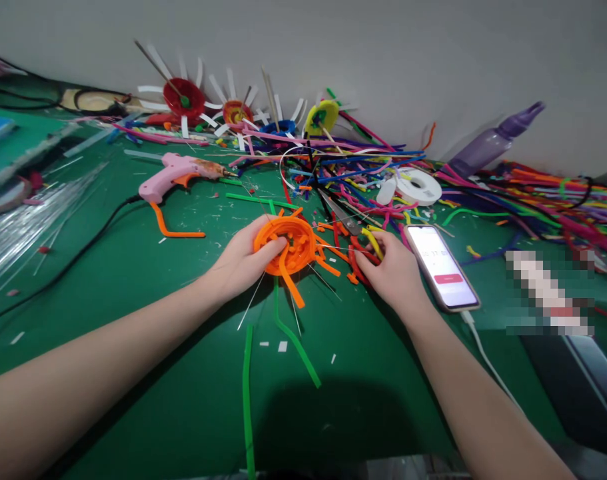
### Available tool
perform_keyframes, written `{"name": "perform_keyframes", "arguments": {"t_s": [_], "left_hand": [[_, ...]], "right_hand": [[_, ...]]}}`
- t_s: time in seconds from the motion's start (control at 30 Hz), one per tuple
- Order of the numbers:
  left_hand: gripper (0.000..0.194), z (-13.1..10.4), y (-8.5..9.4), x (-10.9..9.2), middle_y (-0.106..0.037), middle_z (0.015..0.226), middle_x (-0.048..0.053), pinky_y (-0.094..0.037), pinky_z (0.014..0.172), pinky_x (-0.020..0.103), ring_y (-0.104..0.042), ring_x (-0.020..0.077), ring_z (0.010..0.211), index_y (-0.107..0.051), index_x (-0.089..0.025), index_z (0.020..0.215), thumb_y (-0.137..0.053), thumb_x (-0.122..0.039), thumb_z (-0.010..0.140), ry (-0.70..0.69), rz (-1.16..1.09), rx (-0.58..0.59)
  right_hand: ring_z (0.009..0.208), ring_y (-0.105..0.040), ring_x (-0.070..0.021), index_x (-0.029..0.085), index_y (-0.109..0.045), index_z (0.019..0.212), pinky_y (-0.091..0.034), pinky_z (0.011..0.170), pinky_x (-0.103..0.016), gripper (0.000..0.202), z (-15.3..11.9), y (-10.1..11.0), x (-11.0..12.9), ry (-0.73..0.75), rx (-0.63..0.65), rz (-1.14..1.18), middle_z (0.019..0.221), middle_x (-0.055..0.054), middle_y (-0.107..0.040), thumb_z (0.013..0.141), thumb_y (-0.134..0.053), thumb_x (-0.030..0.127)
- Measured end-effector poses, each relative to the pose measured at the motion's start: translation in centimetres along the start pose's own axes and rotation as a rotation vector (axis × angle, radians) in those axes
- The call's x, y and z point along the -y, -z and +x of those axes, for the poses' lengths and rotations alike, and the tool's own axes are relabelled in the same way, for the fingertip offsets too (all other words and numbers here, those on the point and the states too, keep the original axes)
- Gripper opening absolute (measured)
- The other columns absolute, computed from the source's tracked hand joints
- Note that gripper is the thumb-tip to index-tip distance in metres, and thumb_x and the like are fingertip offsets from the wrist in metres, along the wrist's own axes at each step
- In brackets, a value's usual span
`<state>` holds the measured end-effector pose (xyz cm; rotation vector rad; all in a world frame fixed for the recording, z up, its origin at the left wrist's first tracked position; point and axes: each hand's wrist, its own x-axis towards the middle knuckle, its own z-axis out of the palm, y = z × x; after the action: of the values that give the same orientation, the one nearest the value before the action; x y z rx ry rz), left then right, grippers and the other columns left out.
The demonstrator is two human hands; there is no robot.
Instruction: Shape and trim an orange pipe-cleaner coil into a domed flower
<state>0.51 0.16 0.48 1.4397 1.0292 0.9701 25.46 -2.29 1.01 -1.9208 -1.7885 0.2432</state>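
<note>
An orange round piece of coiled pipe cleaner (303,257) is held over the green table, with my left hand (248,257) closed on its left side and the thumb pressed inside it. Thin wires stick out around it. My right hand (393,270) is closed round the red and yellow handles of scissors (352,223), whose blades point up and away to the left. Short orange pieces (328,267) lie between the hands. Green pipe cleaner strips (248,400) are below the orange piece.
A pink glue gun (170,177) with a black cord lies at the left. Wheel-like pieces (183,97) and many coloured pipe cleaners (558,200) line the wall. A phone (443,267), a white roll (418,187) and a purple bottle (488,147) are on the right.
</note>
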Motion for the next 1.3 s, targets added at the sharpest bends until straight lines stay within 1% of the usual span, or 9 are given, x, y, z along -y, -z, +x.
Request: {"name": "perform_keyframes", "arguments": {"t_s": [0.13, 0.27, 0.43, 0.57, 0.83, 0.97, 1.1, 1.2, 1.3], "left_hand": [[0.022, 0.04, 0.08, 0.07, -0.067, 0.1, 0.005, -0.05, 0.086, 0.036, -0.062, 0.0203, 0.092, -0.058, -0.018, 0.101, -0.059, -0.028, 0.081, -0.005, 0.014, 0.001], [0.022, 0.06, 0.05, 0.07, -0.066, 0.099, 0.004, -0.049, 0.085, 0.035, -0.061, 0.0193, 0.09, -0.058, -0.019, 0.101, -0.059, -0.027, 0.081, 0.006, 0.007, 0.002], [0.025, -0.05, 0.03, -0.03, -0.066, 0.101, 0.005, -0.05, 0.085, 0.035, -0.061, 0.0203, 0.092, -0.059, -0.018, 0.103, -0.06, -0.033, 0.083, 0.002, 0.017, -0.005], [0.026, -0.05, 0.07, 0.1, -0.066, 0.097, 0.004, -0.05, 0.081, 0.033, -0.061, 0.0187, 0.087, -0.06, -0.019, 0.101, -0.059, -0.039, 0.085, -0.006, 0.012, -0.015], [0.025, -0.11, -0.02, -0.06, -0.065, 0.094, 0.002, -0.05, 0.082, 0.031, -0.061, 0.0179, 0.086, -0.061, -0.02, 0.099, -0.059, -0.04, 0.085, -0.007, -0.047, -0.018], [0.027, -0.16, -0.01, -0.07, -0.066, 0.097, 0.003, -0.05, 0.083, 0.032, -0.061, 0.0186, 0.089, -0.061, -0.019, 0.1, -0.058, -0.042, 0.086, 0.012, -0.016, -0.002], [0.027, -0.12, 0.0, 0.19, -0.065, 0.098, 0.002, -0.048, 0.085, 0.032, -0.06, 0.018, 0.09, -0.06, -0.02, 0.102, -0.059, -0.042, 0.086, -0.003, -0.001, 0.022], [0.031, -0.11, -0.01, 0.25, -0.065, 0.099, 0.003, -0.048, 0.084, 0.033, -0.06, 0.0186, 0.089, -0.06, -0.02, 0.103, -0.059, -0.045, 0.086, -0.002, -0.012, 0.022], [0.033, -0.15, 0.01, 0.15, -0.065, 0.097, 0.003, -0.049, 0.083, 0.032, -0.061, 0.0191, 0.089, -0.06, -0.019, 0.102, -0.058, -0.048, 0.086, -0.005, 0.004, 0.008]], "right_hand": [[0.089, -0.064, -0.0293, 0.017, -0.058, 0.097, -0.05, 0.076, -0.044, 0.03, -0.04, -0.1, -0.21, 0.038, -0.005, -0.04, 0.092, -0.012, -0.067, 0.076, -0.06, 0.038], [0.094, -0.062, -0.0311, 0.012, -0.061, 0.102, -0.049, 0.082, -0.046, 0.036, -0.07, -0.15, -0.23, 0.082, 0.014, -0.114, 0.097, -0.016, -0.065, 0.078, -0.059, 0.039], [0.094, -0.06, -0.0307, 0.014, -0.062, 0.105, -0.049, 0.083, -0.047, 0.037, -0.09, -0.13, -0.41, 0.103, 0.026, -0.122, 0.099, -0.015, -0.064, 0.079, -0.059, 0.04], [0.095, -0.06, -0.0306, 0.016, -0.064, 0.103, -0.049, 0.084, -0.048, 0.035, -0.09, -0.21, -0.66, 0.127, 0.017, -0.112, 0.1, -0.014, -0.063, 0.079, -0.06, 0.041], [0.096, -0.06, -0.0306, 0.014, -0.066, 0.102, -0.049, 0.085, -0.048, 0.035, -0.07, -0.33, -0.52, 0.101, 0.017, -0.106, 0.099, -0.015, -0.063, 0.078, -0.062, 0.04], [0.097, -0.061, -0.0305, 0.016, -0.066, 0.102, -0.05, 0.085, -0.048, 0.033, -0.07, -0.18, -0.39, 0.118, 0.026, -0.099, 0.1, -0.014, -0.064, 0.079, -0.061, 0.04], [0.1, -0.061, -0.0315, 0.013, -0.066, 0.104, -0.05, 0.088, -0.049, 0.037, -0.06, -0.01, -0.19, 0.099, 0.049, -0.106, 0.103, -0.016, -0.063, 0.079, -0.061, 0.039], [0.099, -0.062, -0.0316, 0.011, -0.065, 0.104, -0.05, 0.088, -0.049, 0.038, -0.05, -0.03, -0.15, 0.089, 0.048, -0.105, 0.103, -0.017, -0.063, 0.079, -0.061, 0.039], [0.097, -0.062, -0.0311, 0.013, -0.065, 0.102, -0.05, 0.086, -0.048, 0.035, -0.05, -0.14, -0.27, 0.105, 0.032, -0.093, 0.101, -0.016, -0.063, 0.079, -0.061, 0.039]]}}
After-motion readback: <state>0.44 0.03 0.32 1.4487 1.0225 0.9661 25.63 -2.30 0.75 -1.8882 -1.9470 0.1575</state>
